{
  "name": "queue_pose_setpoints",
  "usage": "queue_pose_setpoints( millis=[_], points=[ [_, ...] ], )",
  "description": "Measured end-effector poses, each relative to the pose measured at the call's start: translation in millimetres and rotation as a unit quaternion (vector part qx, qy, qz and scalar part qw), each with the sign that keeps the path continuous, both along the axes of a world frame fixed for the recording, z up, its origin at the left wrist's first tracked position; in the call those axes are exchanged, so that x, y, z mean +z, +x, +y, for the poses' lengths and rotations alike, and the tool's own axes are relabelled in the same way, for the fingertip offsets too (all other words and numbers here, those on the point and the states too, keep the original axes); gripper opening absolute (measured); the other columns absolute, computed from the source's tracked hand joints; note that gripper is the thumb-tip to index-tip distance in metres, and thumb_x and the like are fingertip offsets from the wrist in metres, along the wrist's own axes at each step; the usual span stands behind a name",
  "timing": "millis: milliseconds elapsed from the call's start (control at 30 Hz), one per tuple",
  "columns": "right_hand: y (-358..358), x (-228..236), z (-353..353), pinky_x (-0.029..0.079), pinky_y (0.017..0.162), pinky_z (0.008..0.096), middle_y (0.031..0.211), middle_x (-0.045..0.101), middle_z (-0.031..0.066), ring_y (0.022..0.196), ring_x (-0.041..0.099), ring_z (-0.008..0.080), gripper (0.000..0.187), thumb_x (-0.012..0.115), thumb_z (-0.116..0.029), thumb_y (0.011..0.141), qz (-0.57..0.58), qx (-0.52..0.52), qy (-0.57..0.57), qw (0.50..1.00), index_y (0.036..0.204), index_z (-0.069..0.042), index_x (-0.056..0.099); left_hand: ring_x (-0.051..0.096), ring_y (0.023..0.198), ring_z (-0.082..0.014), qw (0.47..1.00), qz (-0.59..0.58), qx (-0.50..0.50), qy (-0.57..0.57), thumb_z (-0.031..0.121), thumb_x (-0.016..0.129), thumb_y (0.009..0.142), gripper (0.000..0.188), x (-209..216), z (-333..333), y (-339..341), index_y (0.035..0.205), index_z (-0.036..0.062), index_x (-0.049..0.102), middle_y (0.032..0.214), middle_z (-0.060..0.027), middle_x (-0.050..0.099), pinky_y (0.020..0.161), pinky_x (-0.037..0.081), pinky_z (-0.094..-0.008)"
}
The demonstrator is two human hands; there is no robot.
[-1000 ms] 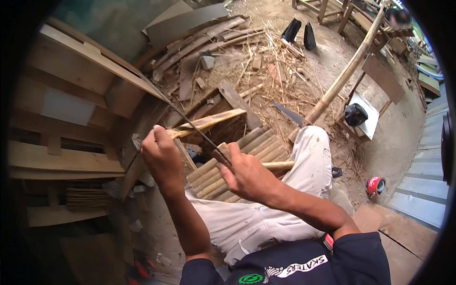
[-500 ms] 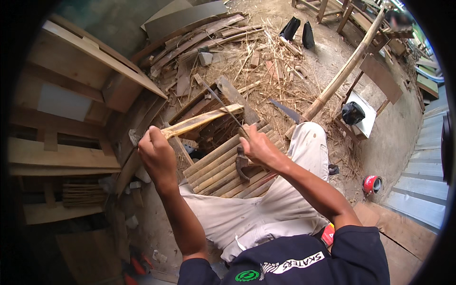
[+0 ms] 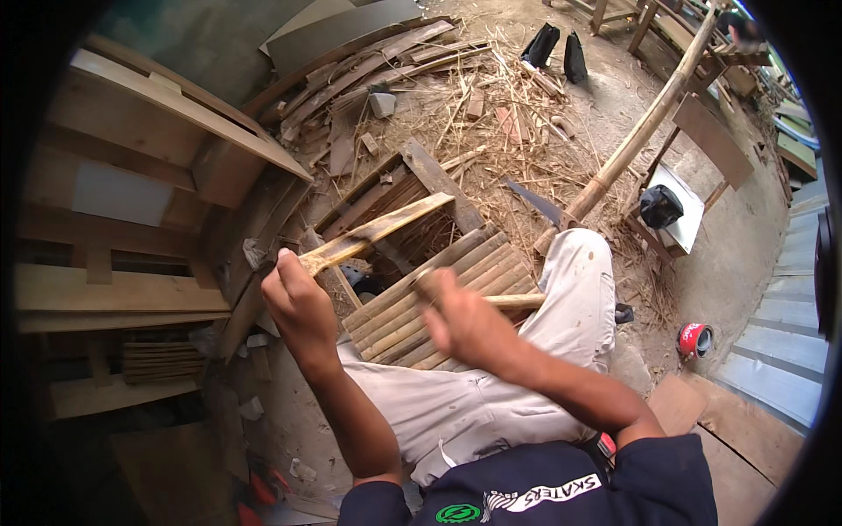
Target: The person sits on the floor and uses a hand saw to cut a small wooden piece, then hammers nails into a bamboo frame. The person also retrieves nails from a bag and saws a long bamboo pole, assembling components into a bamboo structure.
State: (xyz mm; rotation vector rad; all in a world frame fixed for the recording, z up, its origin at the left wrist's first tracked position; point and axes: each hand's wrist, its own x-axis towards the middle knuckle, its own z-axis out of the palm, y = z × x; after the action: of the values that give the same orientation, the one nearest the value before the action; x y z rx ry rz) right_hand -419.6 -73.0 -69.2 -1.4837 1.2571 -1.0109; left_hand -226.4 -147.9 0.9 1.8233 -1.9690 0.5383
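Bamboo strip (image 3: pixel 377 232) runs up and to the right from the left hand (image 3: pixel 298 302), whose fingers are wrapped tight around its lower end; the strip is flat, pale and split-looking, and its far end hangs over a dark gap in the pile of wood ahead. The right hand (image 3: pixel 465 320) is blurred, fingers curled into a fist around something thin that cannot be made out, and it sits just above a row of bamboo slats (image 3: pixel 438 298) lying side by side across the person's lap. A rounded wooden handle (image 3: pixel 517 302) pokes out to the right of that hand, resting on the slats. The person sits in pale trousers (image 3: pixel 491 394) and a dark shirt (image 3: pixel 535 491), forearms coming in from the lower edge. Beyond the knee a long bamboo pole (image 3: pixel 631 145) leans diagonally up to the right, and a saw blade (image 3: pixel 535 203) lies on the ground near its lower end. Shavings and straw-like scraps (image 3: pixel 500 131) litter the dirt floor, with loose planks (image 3: pixel 377 61) heaped at the top. A pair of black boots (image 3: pixel 557 48) stands farther back. Wooden shelving (image 3: pixel 114 219) fills the left side. A small red can (image 3: pixel 695 338) lies on the ground to the right, near grey steps (image 3: pixel 781 351).
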Motion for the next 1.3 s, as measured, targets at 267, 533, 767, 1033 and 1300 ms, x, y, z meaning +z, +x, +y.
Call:
queue_pose_setpoints(
  millis=[267, 533, 767, 1033, 1300],
  points=[
    [5, 24, -15, 0.051, 0.066, 0.054, 0.083, 0.061, 0.0325, 0.076, 0.061, 0.0523, 0.034, 0.061, -0.011, 0.09, 0.04, 0.038, 0.075, 0.996, 0.112, 0.003, 0.04, 0.058, 0.081, -0.0387, 0.926, 0.358, 0.1, 0.061, 0.021, 0.039, 0.101, 0.037, 10, 5, -11, 0.083, -0.0083, 0.053, 0.079, -0.0272, 0.055, 0.064, 0.038, -0.0493],
    [-10, -9, -26, 0.053, 0.061, 0.0544, 0.076, 0.063, 0.0301, 0.072, 0.064, 0.0484, 0.025, 0.053, -0.011, 0.092, 0.12, -0.02, 0.094, 0.988, 0.11, 0.001, 0.041, 0.057, 0.076, -0.0408, 0.982, 0.18, 0.056, 0.008, 0.008, 0.05, 0.098, 0.013, -10, 6, 10, 0.096, -0.0034, 0.057, 0.084, -0.0236, 0.059, 0.066, 0.046, -0.0476],
    [-43, -80, -34, 0.052, 0.065, 0.0562, 0.073, 0.062, 0.0317, 0.072, 0.062, 0.0515, 0.033, 0.055, -0.016, 0.093, 0.108, 0.095, 0.042, 0.989, 0.11, 0.008, 0.039, 0.057, 0.091, -0.0389, 0.984, 0.17, 0.037, 0.03, 0.013, 0.047, 0.1, 0.021, -24, 16, 19, 0.106, -0.0037, 0.059, 0.1, -0.0231, 0.06, 0.078, 0.048, -0.0441],
    [-59, -93, -33, 0.053, 0.06, 0.0505, 0.074, 0.063, 0.0247, 0.069, 0.065, 0.0388, 0.031, 0.05, -0.017, 0.099, 0.234, 0.018, 0.063, 0.97, 0.112, 0.01, 0.043, 0.057, 0.097, -0.0427, 0.929, 0.333, 0.136, 0.089, 0.013, 0.045, 0.101, 0.024, -33, 10, 46, 0.113, -0.0032, 0.057, 0.106, -0.0269, 0.059, 0.083, 0.048, -0.0465],
    [-96, -123, -34, 0.051, 0.073, 0.0566, 0.082, 0.063, 0.0351, 0.08, 0.064, 0.0515, 0.038, 0.058, -0.026, 0.093, 0.306, -0.037, 0.159, 0.938, 0.104, 0.008, 0.046, 0.055, 0.064, -0.0241, 0.897, 0.415, -0.006, 0.153, 0.036, 0.036, 0.103, 0.045, -14, 13, 45, 0.09, -0.003, 0.053, 0.072, -0.014, 0.057, 0.058, 0.043, -0.0374]
  ],
)
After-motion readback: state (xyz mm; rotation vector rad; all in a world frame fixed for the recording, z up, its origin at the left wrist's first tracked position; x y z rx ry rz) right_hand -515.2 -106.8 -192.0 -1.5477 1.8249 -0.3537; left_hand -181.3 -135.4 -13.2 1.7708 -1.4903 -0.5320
